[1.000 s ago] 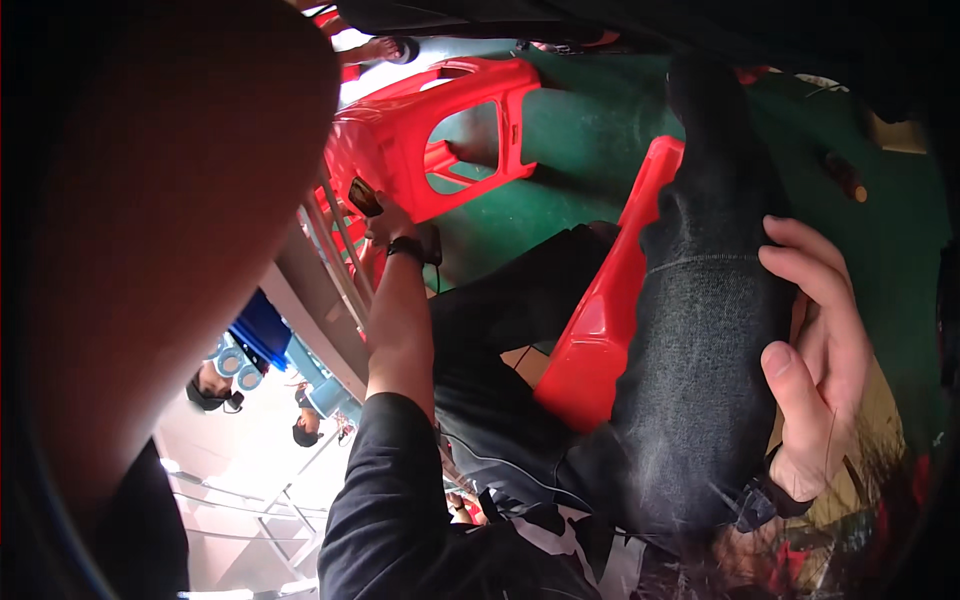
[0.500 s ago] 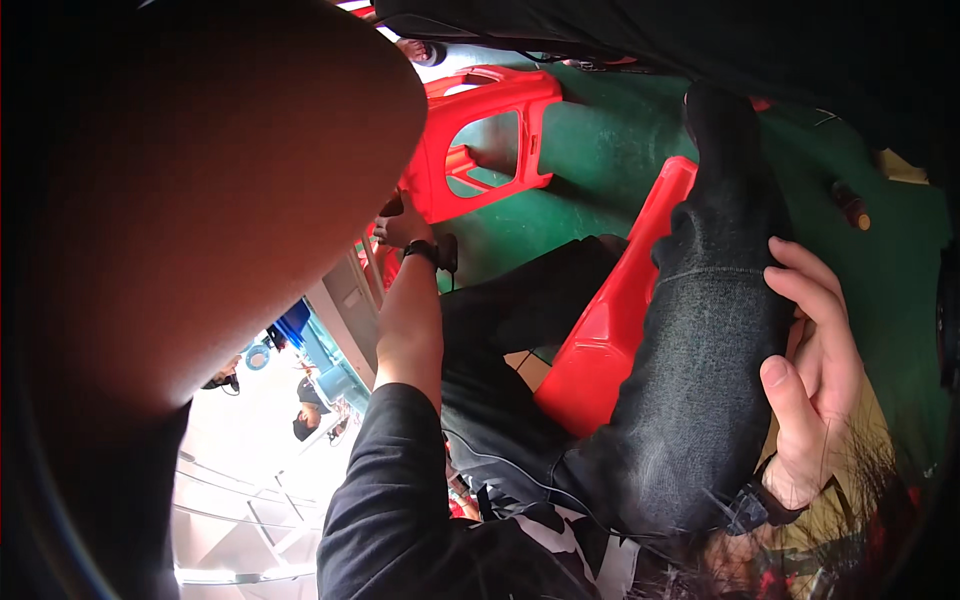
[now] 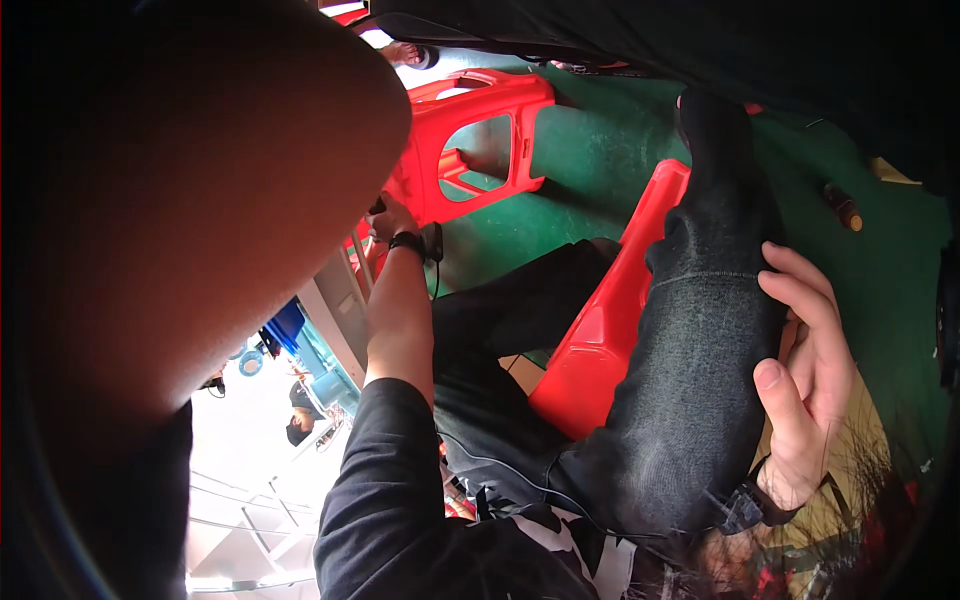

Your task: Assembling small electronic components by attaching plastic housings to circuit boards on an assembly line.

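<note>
My left hand (image 3: pixel 393 220) is stretched out past the lower middle, beside a red plastic stool (image 3: pixel 430 125). Its fingers look curled around something small and dark, mostly hidden by the big limb in front. A dark band with a small corded device (image 3: pixel 432 243) sits at that wrist. On the right, my right hand (image 3: pixel 812 365) rests against the side of a leg in dark denim (image 3: pixel 715 380). Its fingers are apart and slightly bent, with nothing in them. A dark strap (image 3: pixel 775 500) circles this wrist.
A large blurred bare limb (image 3: pixel 230 200) fills the upper left, very close. Another red plastic seat (image 3: pixel 590 370) shows beside the denim leg. A dark bottle (image 3: pixel 843 207) lies on the green floor (image 3: pixel 600 150). People and bright furniture appear at the lower left; a foot (image 3: pixel 405 53) is at the top.
The whole view has shifted slightly, so most things sit a little further left. Both hands keep much the same pose.
</note>
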Demonstrator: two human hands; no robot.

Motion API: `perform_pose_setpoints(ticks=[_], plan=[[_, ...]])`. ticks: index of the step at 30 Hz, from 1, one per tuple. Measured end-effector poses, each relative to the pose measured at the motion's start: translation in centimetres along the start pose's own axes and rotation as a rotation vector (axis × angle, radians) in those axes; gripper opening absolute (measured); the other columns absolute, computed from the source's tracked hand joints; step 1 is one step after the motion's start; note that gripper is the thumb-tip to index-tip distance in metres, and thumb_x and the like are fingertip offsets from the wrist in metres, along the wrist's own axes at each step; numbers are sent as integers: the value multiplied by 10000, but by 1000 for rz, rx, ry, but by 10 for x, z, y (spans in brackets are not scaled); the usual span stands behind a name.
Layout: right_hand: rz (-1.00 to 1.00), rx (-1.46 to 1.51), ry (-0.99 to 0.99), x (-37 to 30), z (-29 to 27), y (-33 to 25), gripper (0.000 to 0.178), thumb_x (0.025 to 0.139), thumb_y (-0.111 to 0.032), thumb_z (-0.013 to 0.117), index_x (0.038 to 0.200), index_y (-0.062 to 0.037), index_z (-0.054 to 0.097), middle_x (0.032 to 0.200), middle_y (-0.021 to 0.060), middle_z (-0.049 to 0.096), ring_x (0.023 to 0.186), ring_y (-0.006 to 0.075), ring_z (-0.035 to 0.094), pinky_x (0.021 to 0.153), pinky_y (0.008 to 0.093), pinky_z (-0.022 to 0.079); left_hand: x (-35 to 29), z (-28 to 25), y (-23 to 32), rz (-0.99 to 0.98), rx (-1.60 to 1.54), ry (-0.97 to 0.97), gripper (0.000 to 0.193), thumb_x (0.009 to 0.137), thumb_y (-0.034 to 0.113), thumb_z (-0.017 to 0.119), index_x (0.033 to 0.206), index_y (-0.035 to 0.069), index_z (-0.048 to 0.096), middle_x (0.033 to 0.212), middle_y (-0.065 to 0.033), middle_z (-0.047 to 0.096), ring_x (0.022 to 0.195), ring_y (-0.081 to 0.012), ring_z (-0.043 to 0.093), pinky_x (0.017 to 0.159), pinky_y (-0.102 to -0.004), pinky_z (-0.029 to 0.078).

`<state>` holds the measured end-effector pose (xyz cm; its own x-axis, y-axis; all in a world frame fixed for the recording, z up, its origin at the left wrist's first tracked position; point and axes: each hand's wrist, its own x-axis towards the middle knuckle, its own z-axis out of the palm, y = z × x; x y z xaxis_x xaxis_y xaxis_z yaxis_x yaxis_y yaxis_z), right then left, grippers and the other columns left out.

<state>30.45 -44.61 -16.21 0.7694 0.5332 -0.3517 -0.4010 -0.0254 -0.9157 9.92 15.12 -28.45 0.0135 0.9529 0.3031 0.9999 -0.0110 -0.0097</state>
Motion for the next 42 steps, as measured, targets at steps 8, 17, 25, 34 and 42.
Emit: perform_pose_setpoints(ticks=[8, 17, 25, 34, 42], plan=[[-13, 5, 13, 2, 2, -1, 527, 840, -269, 702, 1252, 46, 612, 1378, 206, 548, 1252, 289, 530, 1103, 385, 351, 34, 25, 1, -84, -16, -115, 828, 848, 617, 674, 1336, -39, 544, 1242, -290, 630, 1135, -453, 615, 1022, -543, 457], [4, -14, 5, 1, 0, -1, 542, 848, -294, 703, 1259, 45, 606, 1380, 208, 544, 1258, 294, 524, 1103, 388, 356, 26, 31, -14, 150, -112, 14, 871, 845, 601, 684, 1316, -114, 531, 1260, -316, 620, 1175, -464, 602, 1015, -509, 482], [10, 21, 19, -4, -3, 4, 548, 843, -278, 701, 1266, 54, 599, 1387, 220, 532, 1261, 294, 519, 1107, 390, 350, 66, 42, 10, -58, -42, -100, 970, 821, 625, 699, 1401, -110, 445, 1364, -314, 554, 1238, -455, 565, 1061, -504, 451], [15, -83, 50, -5, -3, 1, 558, 855, -238, 650, 1326, 47, 555, 1460, 198, 481, 1364, 274, 434, 1160, 383, 270, -26, 18, 1, 19, -169, 42, 887, 850, 614, 677, 1386, -67, 488, 1464, -271, 466, 1332, -453, 463, 1091, -518, 406], [-92, -312, 24, -40, 20, -20, 581, 863, -68, 607, 1431, -27, 495, 1584, 171, 364, 1479, 297, 324, 1203, 396, 241, -79, -21, -55, 645, -376, -208, 391, 974, 337, 591, 1138, -16, 627, 1100, -224, 652, 940, -369, 636, 811, -443, 501]])
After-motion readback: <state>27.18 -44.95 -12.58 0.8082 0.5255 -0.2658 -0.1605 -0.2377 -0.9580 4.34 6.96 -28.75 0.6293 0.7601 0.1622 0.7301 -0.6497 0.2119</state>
